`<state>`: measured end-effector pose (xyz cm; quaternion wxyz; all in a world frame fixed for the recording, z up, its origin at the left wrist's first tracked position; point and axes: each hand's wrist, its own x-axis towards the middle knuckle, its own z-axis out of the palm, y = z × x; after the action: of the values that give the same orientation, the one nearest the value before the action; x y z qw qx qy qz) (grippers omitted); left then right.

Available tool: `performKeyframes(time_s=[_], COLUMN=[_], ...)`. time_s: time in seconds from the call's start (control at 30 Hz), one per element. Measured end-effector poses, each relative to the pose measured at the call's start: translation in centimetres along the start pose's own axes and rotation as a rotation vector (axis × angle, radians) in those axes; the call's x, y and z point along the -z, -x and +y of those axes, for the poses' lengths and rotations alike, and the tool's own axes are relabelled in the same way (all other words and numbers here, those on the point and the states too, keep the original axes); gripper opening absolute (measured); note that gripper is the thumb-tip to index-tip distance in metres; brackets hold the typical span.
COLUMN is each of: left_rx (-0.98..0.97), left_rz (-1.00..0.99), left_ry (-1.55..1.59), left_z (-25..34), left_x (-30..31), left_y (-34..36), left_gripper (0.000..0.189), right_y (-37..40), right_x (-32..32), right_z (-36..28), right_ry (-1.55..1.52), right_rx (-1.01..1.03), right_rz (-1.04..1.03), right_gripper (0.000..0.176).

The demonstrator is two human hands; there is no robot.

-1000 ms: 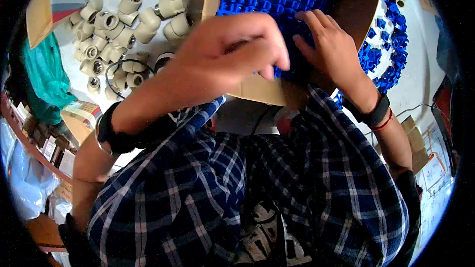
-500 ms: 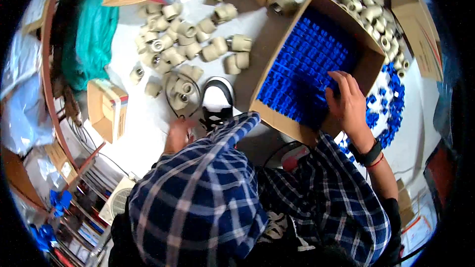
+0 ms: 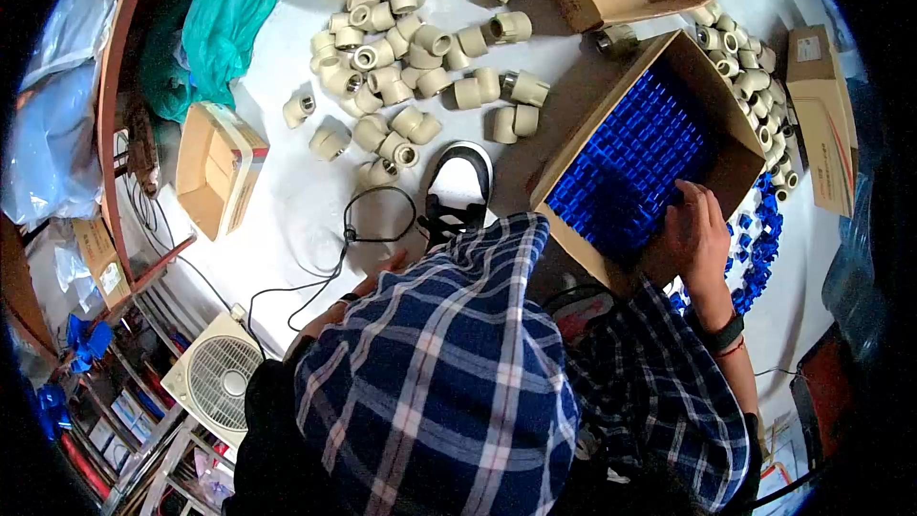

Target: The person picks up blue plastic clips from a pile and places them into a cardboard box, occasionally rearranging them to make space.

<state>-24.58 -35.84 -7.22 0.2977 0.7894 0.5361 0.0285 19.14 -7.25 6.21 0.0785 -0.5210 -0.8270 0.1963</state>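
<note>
Two hands are well apart: the right hand [image 3: 695, 229] rests at 3 o'clock on the near corner of the cardboard box [image 3: 721, 115] filled with rows of blue plastic pieces [image 3: 626, 158]. Its fingers [image 3: 680, 201] curl down among them, though I cannot tell whether they pinch one. The left hand [image 3: 368, 289] shows at 8 o'clock beside a black cable [image 3: 330, 272] on the floor [image 3: 287, 210], its fingers mostly hidden, with beige pipe fittings [image 3: 411, 57] scattered at 12 o'clock.

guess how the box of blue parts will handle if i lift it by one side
Probably heavy: blue parts pack the box in tight rows. Its open cardboard walls may flex or sag if gripped on one side. Pushed, it would likely slide rather than tip, being low and wide.
</note>
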Motion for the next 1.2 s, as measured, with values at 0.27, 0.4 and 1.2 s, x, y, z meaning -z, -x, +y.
performKeyframes(time_s=[0.27,0.4,1.2], left_rx=[-0.020,0.059,0.431], left_rz=[-0.007,0.020,0.331], left_ry=[-0.011,-0.106,2.149], left_z=[-1.1,-4.1,3.8], left_x=[0.4,3.4,16.7], left_y=[0.1,-2.0,-20.4], left_gripper=[0.053,0.058,0.059], right_y=[0.4,0.4,2.1], right_x=[-0.1,0.2,-1.4], right_z=[0.3,0.5,1.7], right_ry=[0.015,0.008,-0.029], right_rx=[0.017,0.066,0.042], right_rz=[-0.027,-0.049,-0.122], right_gripper=[0.034,0.032,0.031])
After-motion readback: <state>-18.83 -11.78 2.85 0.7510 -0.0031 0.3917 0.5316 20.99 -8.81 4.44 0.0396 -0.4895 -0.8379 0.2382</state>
